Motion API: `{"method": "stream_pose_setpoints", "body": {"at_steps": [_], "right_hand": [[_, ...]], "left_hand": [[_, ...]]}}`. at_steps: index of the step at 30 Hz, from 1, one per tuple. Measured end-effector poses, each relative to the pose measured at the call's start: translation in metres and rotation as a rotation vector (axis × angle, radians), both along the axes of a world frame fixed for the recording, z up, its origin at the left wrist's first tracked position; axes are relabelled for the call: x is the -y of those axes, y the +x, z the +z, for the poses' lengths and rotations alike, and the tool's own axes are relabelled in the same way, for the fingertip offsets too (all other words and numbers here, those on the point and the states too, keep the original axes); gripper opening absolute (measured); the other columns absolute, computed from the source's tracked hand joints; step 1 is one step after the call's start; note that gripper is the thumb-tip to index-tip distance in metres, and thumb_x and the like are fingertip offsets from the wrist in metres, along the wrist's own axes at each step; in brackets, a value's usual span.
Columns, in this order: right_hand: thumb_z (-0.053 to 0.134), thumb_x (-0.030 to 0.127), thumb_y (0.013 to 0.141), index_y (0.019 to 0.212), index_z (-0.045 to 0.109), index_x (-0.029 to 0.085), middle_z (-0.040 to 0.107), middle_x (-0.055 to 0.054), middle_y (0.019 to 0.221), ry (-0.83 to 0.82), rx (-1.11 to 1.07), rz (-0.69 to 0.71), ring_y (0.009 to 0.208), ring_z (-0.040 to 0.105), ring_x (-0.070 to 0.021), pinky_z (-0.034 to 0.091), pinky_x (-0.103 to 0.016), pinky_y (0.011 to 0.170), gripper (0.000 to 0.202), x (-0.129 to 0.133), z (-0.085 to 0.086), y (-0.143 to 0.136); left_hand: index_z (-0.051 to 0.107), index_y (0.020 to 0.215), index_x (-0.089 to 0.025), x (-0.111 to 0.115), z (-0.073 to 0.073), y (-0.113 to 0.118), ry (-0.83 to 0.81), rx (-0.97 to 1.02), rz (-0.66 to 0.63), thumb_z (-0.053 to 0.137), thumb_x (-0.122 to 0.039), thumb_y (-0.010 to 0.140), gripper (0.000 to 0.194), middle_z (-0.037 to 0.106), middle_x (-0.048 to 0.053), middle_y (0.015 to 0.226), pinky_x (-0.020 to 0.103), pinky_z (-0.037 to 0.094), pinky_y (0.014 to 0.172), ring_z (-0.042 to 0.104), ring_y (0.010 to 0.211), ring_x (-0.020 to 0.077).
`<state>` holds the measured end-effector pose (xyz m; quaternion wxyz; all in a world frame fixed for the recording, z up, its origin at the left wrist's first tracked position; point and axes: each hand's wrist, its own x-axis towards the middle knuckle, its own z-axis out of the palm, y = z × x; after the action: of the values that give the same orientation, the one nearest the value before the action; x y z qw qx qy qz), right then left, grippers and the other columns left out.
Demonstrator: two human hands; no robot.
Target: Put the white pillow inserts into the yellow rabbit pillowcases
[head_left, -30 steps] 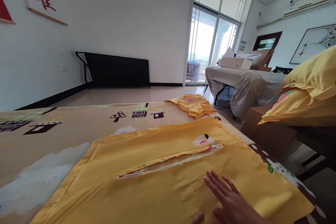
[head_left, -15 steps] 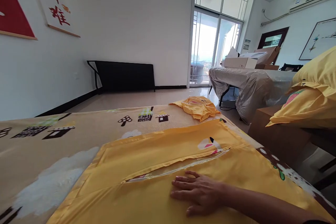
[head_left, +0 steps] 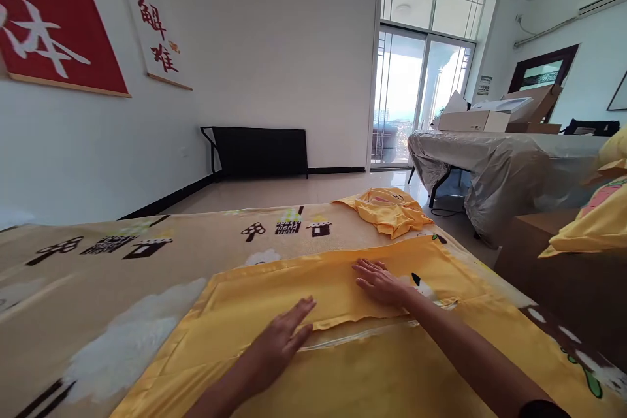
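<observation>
A yellow pillowcase (head_left: 313, 379) lies spread on a beige patterned blanket (head_left: 210, 320), with a long slit across its middle edged by a pale zipper strip (head_left: 343, 339). My right hand (head_left: 379, 282) rests flat on the fabric beyond the slit, fingers stretched out. Close to the slit's left end is my left hand (head_left: 279, 343), its fingers extended and the thumb apart; whether it touches the cloth I cannot tell. Neither hand grips anything. A crumpled yellow cloth (head_left: 389, 209) lies at the far edge of the blanket.
Yellow pillows (head_left: 600, 212) sit above a brown box (head_left: 539, 255) at the right. Behind stands a plastic-covered table (head_left: 509, 170) with a white box (head_left: 473, 121) and other cartons. A black folded panel (head_left: 259, 151) leans against the far wall.
My left hand has come into view over the pillowcase. My right hand has moved from the near side of the slit to its far side. The view has swung left.
</observation>
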<state>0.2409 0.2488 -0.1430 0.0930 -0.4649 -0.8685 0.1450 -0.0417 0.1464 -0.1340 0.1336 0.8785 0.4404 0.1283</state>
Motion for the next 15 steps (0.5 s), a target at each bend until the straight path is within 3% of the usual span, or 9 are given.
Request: {"method": "stream_pose_setpoints", "body": {"at_steps": [2, 6, 10, 15], "right_hand": [[0.015, 0.056, 0.095, 0.147, 0.026, 0.021, 0.018, -0.009, 0.154, 0.001, 0.009, -0.027, 0.143, 0.012, -0.0199, 0.01, -0.042, 0.114, 0.064, -0.004, -0.01, -0.003], [0.013, 0.055, 0.095, 0.147, 0.023, 0.026, 0.017, -0.003, 0.155, 0.018, 0.053, -0.081, 0.143, 0.011, -0.0155, 0.01, -0.038, 0.114, 0.061, -0.012, -0.02, 0.007], [0.015, 0.052, 0.095, 0.148, 0.02, 0.025, 0.014, -0.003, 0.156, 0.036, 0.135, -0.238, 0.143, 0.009, -0.0166, 0.004, -0.041, 0.114, 0.06, -0.025, -0.022, 0.064], [0.017, 0.054, 0.094, 0.148, 0.019, 0.029, 0.008, -0.001, 0.157, 0.052, 0.228, -0.444, 0.143, 0.006, -0.0185, 0.003, -0.046, 0.113, 0.059, -0.04, -0.022, 0.14]], "left_hand": [[0.028, 0.145, -0.021, -0.041, -0.001, -0.004, -0.038, -0.162, 0.33, 0.023, -0.047, 0.093, 0.059, 0.025, 0.006, 0.152, 0.045, 0.017, 0.115, 0.022, 0.141, 0.0233], [0.023, 0.147, -0.015, -0.088, -0.02, -0.009, -0.021, -0.207, 0.591, 0.019, -0.042, 0.093, 0.061, 0.015, 0.009, 0.154, 0.053, 0.012, 0.113, 0.015, 0.143, 0.0247], [0.023, 0.147, -0.023, -0.097, -0.035, -0.045, 0.002, -0.234, 0.704, 0.017, -0.043, 0.092, 0.058, 0.012, 0.005, 0.156, 0.052, 0.009, 0.113, 0.011, 0.143, 0.0217], [0.022, 0.147, -0.019, -0.086, -0.033, -0.113, -0.026, -0.288, 0.828, 0.018, -0.044, 0.091, 0.061, 0.013, 0.008, 0.155, 0.055, 0.012, 0.112, 0.011, 0.143, 0.0234]]}}
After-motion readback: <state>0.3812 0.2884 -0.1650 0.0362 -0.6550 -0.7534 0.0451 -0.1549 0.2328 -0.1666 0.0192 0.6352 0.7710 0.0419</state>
